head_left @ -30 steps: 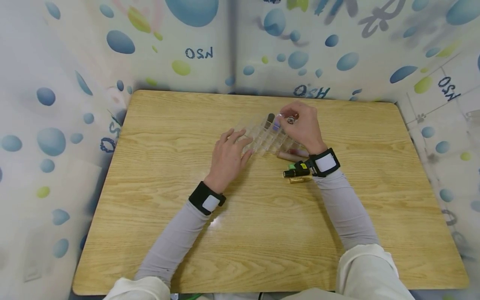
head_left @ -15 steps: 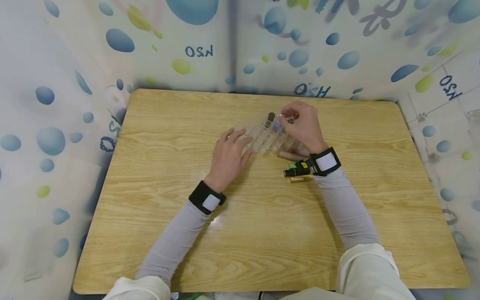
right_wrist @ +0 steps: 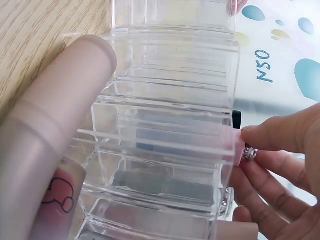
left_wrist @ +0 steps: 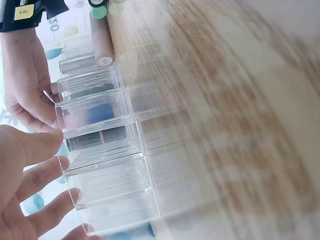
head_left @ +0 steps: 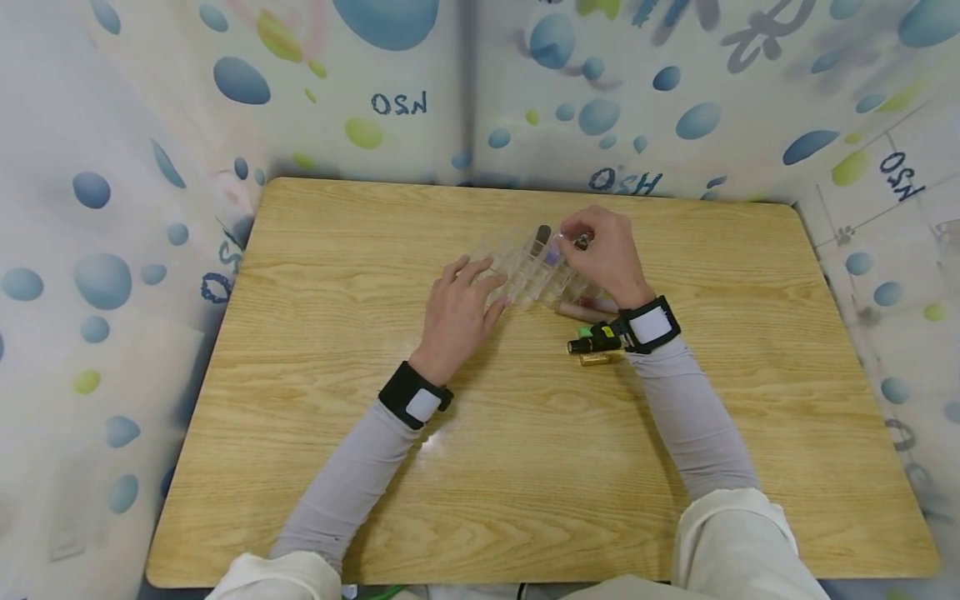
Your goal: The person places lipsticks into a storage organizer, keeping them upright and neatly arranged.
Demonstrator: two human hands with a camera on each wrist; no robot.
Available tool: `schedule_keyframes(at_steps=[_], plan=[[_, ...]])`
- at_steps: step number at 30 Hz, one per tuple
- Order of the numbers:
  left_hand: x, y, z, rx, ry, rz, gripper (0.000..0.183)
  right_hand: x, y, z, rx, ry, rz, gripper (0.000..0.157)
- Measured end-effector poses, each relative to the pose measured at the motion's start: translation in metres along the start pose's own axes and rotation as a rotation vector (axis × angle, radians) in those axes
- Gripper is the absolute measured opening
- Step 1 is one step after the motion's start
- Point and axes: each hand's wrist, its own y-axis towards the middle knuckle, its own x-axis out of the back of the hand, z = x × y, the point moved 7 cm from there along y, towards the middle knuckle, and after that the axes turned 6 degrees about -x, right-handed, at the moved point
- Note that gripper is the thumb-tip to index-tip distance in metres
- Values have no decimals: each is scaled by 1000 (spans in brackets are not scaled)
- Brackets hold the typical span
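Observation:
A clear plastic lipstick organizer (head_left: 517, 279) with rows of compartments stands on the table. My left hand (head_left: 456, 317) rests on its left part, fingers spread; in the left wrist view the thumb and fingertips touch the upper rim. With thumb and fingers, my right hand (head_left: 606, 250) pinches the jewelled pink end of a lipstick (right_wrist: 231, 145), whose bluish body sits inside a compartment. A black tube (head_left: 542, 237) stands in the slot beside it. Other compartments near the right hand hold tubes too, including a pale pink one (right_wrist: 237, 231).
Close to the right wrist lie several loose tubes: a long pinkish one (head_left: 581, 312), a black one (head_left: 592, 344), a gold one (head_left: 595, 359) and a green-ended one (head_left: 585, 332). A pink tube with a cartoon outline (right_wrist: 62, 200) lies beside the organizer. Patterned walls border the wooden table (head_left: 337, 500).
The right hand has lowered very slightly at the lipstick. The left hand and the organizer stay in place.

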Motion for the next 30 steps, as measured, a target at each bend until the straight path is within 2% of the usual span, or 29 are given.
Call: schedule_keyframes(at_steps=[12, 30], plan=[[1, 0, 0, 2, 0, 1, 35, -3, 1, 1, -4, -64, 19, 10], [1, 1, 0, 5, -8, 7, 35, -7, 1, 0, 6, -46, 38, 10]])
